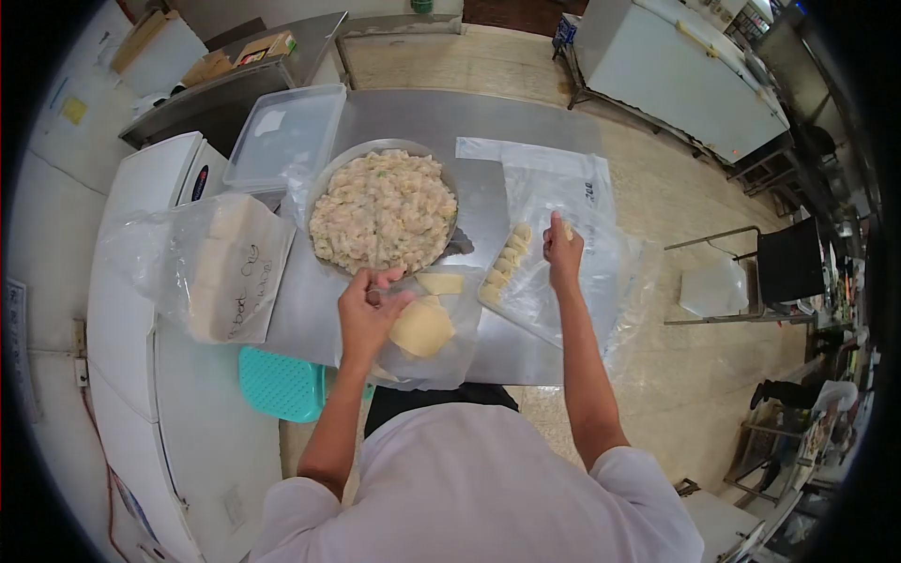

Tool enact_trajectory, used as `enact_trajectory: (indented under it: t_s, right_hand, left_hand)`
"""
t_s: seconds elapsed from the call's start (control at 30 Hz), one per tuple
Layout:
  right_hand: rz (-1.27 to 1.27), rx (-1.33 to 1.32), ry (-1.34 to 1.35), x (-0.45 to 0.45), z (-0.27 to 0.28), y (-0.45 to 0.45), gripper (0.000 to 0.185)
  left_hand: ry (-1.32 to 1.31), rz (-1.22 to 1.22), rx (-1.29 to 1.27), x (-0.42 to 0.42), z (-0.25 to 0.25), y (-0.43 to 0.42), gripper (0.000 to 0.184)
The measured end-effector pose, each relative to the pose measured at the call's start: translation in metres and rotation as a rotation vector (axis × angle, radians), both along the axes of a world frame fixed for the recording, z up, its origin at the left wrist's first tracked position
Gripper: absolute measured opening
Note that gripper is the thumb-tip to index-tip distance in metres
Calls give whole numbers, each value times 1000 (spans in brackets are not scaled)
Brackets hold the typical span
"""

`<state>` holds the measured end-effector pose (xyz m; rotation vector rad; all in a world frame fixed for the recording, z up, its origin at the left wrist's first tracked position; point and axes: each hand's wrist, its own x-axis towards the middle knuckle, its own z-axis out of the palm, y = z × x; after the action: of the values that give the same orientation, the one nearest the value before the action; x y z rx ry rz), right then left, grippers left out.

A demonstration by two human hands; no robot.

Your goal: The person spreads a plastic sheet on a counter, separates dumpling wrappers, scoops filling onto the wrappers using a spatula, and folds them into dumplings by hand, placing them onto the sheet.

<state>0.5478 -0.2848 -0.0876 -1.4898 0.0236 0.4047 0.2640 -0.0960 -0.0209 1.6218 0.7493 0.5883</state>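
Observation:
My right hand (563,251) is closed over the plastic-covered tray, with a pale dumpling (568,230) partly showing at its fingers. To its left, a row of several folded dumplings (507,263) lies along the edge of the clear plastic sheet (535,296). My left hand (369,308) is beside a stack of round dough wrappers (421,328), its thumb apart from its curled fingers and no held thing visible. A cut piece of dough wrapper (439,283) lies above the stack, on plastic. Just beyond my left fingers stands a large round bowl (316,183) heaped with chunky pale filling (383,208).
A lidded plastic container (286,136) is at the table's back left. Near it stands a bagged white block (230,272) with handwriting. A turquoise stool (282,383) is below the left edge. A chair (786,263) stands to the right; a person (833,396) is farther off.

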Motion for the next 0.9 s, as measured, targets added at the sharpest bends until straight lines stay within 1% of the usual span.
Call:
enact_trajectory:
  t_s: [0.03, 0.07, 0.1, 0.13, 0.17, 0.2, 0.23, 0.27, 0.3, 0.33, 0.37, 0.43, 0.47, 0.5, 0.53, 0.57, 0.63, 0.67, 0.73, 0.87, 0.9]
  right_hand:
    - [101, -226, -52, 14, -2, -7, 42]
    - [100, -228, -53, 26, -7, -13, 42]
    - [192, -289, 4, 37, -12, -16, 39]
    - [285, -351, 64, 48, -20, -19, 37]
    - [285, -351, 63, 62, -37, -21, 37]
    - [388, -450, -204, 76, -57, -21, 31]
    - [488, -545, -474, 79, -59, -18, 26]
    - [489, -546, -474, 81, -61, -16, 26]
    - [487, -555, -684, 81, -64, -13, 21]
    - [481, -561, -895, 79, -60, -8, 24]
    - [483, -560, -897, 74, -51, -2, 24]
    - [503, -466, -841, 70, -38, 4, 37]
    - [506, -465, -842, 70, -36, 6, 37]
    - [524, -445, -839, 69, -34, 9, 42]
    - [541, -425, -837, 71, -37, 10, 47]
    - [546, -425, -838, 73, -40, 10, 47]
    - [610, -419, -715, 79, -47, 9, 50]
    - [613, -418, -716, 80, -53, 10, 50]
    - [522, -384, -630, 79, -58, 11, 40]
    - [465, -350, -600, 75, -63, 9, 36]
    - [445, -335, -639, 76, -64, 6, 36]
  left_hand:
    - [-3, -1, -3, -6, -1, 3, 37]
    - [44, 17, 21, -12, 1, 6, 37]
    - [89, 35, 46, -16, 2, 7, 38]
    - [66, 43, -9, -19, 6, 6, 37]
    - [65, 43, -9, -21, 5, 6, 37]
    - [81, 51, 1, -24, 2, 7, 38]
    - [97, 59, 11, -26, -1, 7, 38]
    - [98, 60, 10, -27, -3, 7, 38]
    - [92, 61, 4, -29, -6, 6, 39]
    - [84, 63, -2, -30, -8, 6, 39]
    - [83, 66, -3, -32, -10, 6, 39]
    - [98, 77, 19, -35, -11, 6, 40]
    - [98, 80, 18, -37, -11, 6, 40]
    - [95, 87, 17, -40, -11, 7, 40]
    - [92, 95, 18, -42, -10, 8, 41]
    - [92, 99, 16, -44, -9, 9, 41]
    - [118, 117, 20, -49, -9, 11, 41]
    - [118, 120, 20, -52, -10, 12, 41]
    - [100, 140, 3, -56, -12, 13, 40]
    - [109, 159, 1, -60, -13, 15, 39]
    - [105, 166, -2, -60, -13, 16, 37]
